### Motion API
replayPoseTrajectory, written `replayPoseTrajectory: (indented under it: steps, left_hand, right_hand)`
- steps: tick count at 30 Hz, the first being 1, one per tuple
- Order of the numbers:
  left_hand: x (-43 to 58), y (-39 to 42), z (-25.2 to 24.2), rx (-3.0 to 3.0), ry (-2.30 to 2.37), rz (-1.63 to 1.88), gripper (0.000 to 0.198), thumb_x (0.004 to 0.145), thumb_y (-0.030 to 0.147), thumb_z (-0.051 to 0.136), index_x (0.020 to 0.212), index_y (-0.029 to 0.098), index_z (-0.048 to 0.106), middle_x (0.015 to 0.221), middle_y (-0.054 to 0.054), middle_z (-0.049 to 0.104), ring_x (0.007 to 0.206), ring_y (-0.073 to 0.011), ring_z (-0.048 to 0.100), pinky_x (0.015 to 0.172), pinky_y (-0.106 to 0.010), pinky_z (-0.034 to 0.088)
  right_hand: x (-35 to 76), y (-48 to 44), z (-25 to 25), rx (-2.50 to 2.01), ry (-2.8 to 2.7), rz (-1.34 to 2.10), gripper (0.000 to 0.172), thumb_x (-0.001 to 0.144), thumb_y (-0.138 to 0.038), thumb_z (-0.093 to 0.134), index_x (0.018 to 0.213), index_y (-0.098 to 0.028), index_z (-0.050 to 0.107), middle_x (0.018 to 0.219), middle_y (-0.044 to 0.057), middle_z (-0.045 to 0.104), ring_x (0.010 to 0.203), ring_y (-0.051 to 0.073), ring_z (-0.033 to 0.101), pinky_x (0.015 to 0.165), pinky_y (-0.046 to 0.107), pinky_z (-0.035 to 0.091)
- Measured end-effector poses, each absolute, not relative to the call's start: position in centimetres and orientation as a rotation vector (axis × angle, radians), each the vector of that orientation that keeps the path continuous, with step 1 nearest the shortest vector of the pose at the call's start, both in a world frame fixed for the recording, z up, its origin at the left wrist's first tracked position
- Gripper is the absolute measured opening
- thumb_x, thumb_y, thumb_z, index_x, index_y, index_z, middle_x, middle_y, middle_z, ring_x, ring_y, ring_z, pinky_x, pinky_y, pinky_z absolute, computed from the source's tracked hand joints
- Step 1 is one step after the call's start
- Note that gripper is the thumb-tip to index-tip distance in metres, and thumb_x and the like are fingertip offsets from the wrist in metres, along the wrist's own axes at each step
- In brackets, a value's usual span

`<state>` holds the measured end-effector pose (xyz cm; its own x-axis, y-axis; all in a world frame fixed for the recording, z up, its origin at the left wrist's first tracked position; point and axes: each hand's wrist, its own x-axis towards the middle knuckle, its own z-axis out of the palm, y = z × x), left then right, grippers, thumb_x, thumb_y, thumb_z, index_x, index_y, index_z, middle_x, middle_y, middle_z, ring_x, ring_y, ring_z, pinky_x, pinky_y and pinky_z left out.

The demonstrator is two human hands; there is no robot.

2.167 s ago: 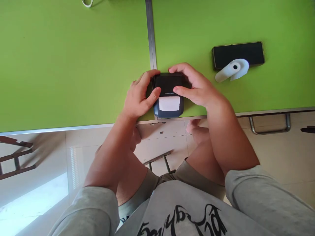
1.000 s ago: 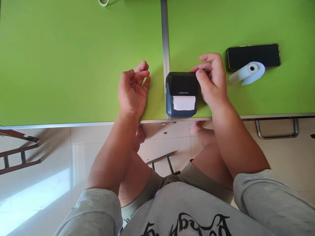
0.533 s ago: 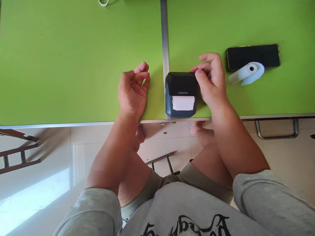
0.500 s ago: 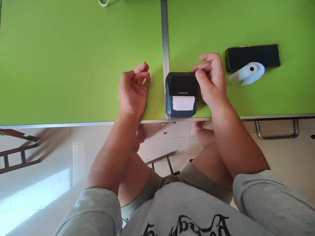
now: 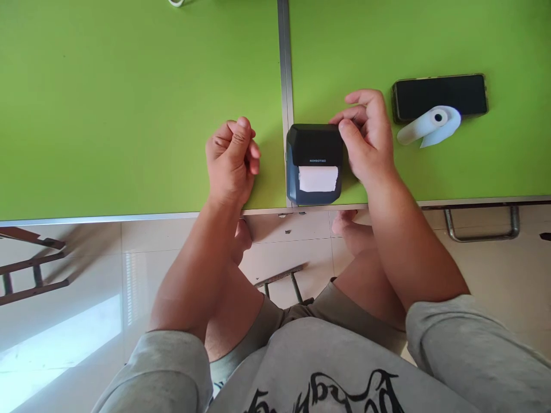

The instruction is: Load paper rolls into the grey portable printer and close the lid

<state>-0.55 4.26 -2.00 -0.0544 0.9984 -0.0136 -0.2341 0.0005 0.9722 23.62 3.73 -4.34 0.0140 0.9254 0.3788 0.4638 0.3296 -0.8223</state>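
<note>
A small dark label printer [image 5: 315, 143] stands at the table's front edge, just right of the metal seam. White paper [image 5: 318, 179] shows in its front opening. My right hand [image 5: 369, 133] is at the printer's upper right corner, thumb on the corner and index finger behind the back edge; its other fingers are curled loosely. To the left of the printer and apart from it, my left hand [image 5: 232, 152] is curled closed, the thumb lying over the bent fingers. Nothing shows inside that hand.
A black phone [image 5: 441, 94] lies at the right, with a partly unrolled white paper roll [image 5: 419, 126] against its near side. Part of a white ring-shaped item [image 5: 176, 3] shows at the top edge. A metal seam [image 5: 284, 63] divides the green table [image 5: 129, 115].
My left hand has gone from loosely open, palm showing, to curled closed with the thumb over the fingers. My right hand stays at the printer's corner. The view has shifted slightly.
</note>
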Motion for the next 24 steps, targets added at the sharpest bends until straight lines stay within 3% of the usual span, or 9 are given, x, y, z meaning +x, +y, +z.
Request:
replayPoseTrajectory:
  steps: [3, 7, 11, 15, 17, 19, 21, 24]
  left_hand:
    - [-0.3, 4.2, -1.9, 0.992, 1.109, 1.355, 0.047, 0.083, 0.059, 0.081, 0.07, 0.025, 0.053, 0.059, 0.006, 0.059, 0.043, -0.0077, 0.055, 0.034, -0.026, 0.025]
    - [-0.3, 4.0, -2.1, 1.033, 1.134, 1.331, 0.048, 0.094, 0.065, 0.066, 0.07, 0.025, 0.054, 0.053, 0.005, 0.056, 0.043, -0.0104, 0.058, 0.036, -0.026, 0.03]
    - [-0.4, 3.7, -2.3, 1.118, 1.113, 1.348, 0.039, 0.083, 0.06, 0.08, 0.084, 0.028, 0.059, 0.086, 0.002, 0.078, 0.073, -0.0147, 0.076, 0.04, -0.024, 0.038]
    - [-1.0, 3.2, -2.4, 1.176, 1.178, 1.279, 0.043, 0.091, 0.069, 0.066, 0.081, 0.027, 0.061, 0.073, 0.0, 0.074, 0.063, -0.0152, 0.073, 0.04, -0.026, 0.041]
    - [-1.5, 2.7, -2.4, 1.273, 1.184, 1.248, 0.036, 0.095, 0.065, 0.062, 0.091, 0.029, 0.065, 0.089, -0.002, 0.079, 0.079, -0.0183, 0.078, 0.053, -0.028, 0.055]
    - [-1.9, 1.9, -2.2, 1.442, 1.141, 1.211, 0.029, 0.096, 0.059, 0.064, 0.111, 0.033, 0.065, 0.121, -0.003, 0.077, 0.11, -0.0221, 0.077, 0.082, -0.035, 0.065]
    - [-2.2, 0.9, -1.9, 1.642, 1.088, 1.107, 0.043, 0.096, 0.061, 0.064, 0.129, 0.034, 0.06, 0.145, -0.006, 0.067, 0.137, -0.0275, 0.064, 0.108, -0.043, 0.058]
    - [-2.1, -0.6, -1.7, 1.916, 1.052, 0.911, 0.078, 0.088, 0.073, 0.068, 0.149, 0.029, 0.049, 0.158, -0.013, 0.054, 0.151, -0.0351, 0.049, 0.121, -0.05, 0.048]
  right_hand:
    - [23.5, 3.7, -4.1, -1.321, -1.627, 0.592, 0.051, 0.095, -0.079, 0.047, 0.123, -0.037, 0.052, 0.102, 0.002, 0.075, 0.102, 0.026, 0.072, 0.094, 0.049, 0.055]
    - [23.3, 3.6, -3.9, -1.296, -1.6, 0.615, 0.052, 0.093, -0.08, 0.05, 0.12, -0.036, 0.052, 0.1, 0.001, 0.076, 0.098, 0.025, 0.072, 0.09, 0.047, 0.056]
    - [23.4, 3.7, -4.0, -1.304, -1.611, 0.618, 0.054, 0.094, -0.08, 0.048, 0.121, -0.034, 0.051, 0.101, 0.001, 0.075, 0.099, 0.025, 0.072, 0.091, 0.047, 0.056]
    - [23.5, 3.8, -4.1, -1.319, -1.644, 0.629, 0.054, 0.095, -0.08, 0.045, 0.127, -0.037, 0.051, 0.106, 0.002, 0.076, 0.105, 0.027, 0.072, 0.097, 0.05, 0.055]
    - [23.4, 3.9, -4.1, -1.309, -1.651, 0.626, 0.054, 0.095, -0.08, 0.044, 0.127, -0.037, 0.051, 0.105, 0.002, 0.075, 0.104, 0.026, 0.071, 0.097, 0.05, 0.055]
    - [23.4, 3.9, -4.1, -1.3, -1.651, 0.619, 0.054, 0.096, -0.08, 0.044, 0.126, -0.036, 0.052, 0.104, 0.001, 0.076, 0.101, 0.026, 0.071, 0.096, 0.05, 0.055]
    - [23.3, 3.9, -4.0, -1.305, -1.654, 0.619, 0.054, 0.096, -0.08, 0.043, 0.127, -0.036, 0.052, 0.105, 0.002, 0.076, 0.103, 0.026, 0.071, 0.096, 0.049, 0.056]
    - [23.4, 3.7, -3.9, -1.334, -1.658, 0.628, 0.053, 0.097, -0.079, 0.043, 0.129, -0.037, 0.052, 0.111, 0.003, 0.076, 0.11, 0.027, 0.071, 0.1, 0.05, 0.056]
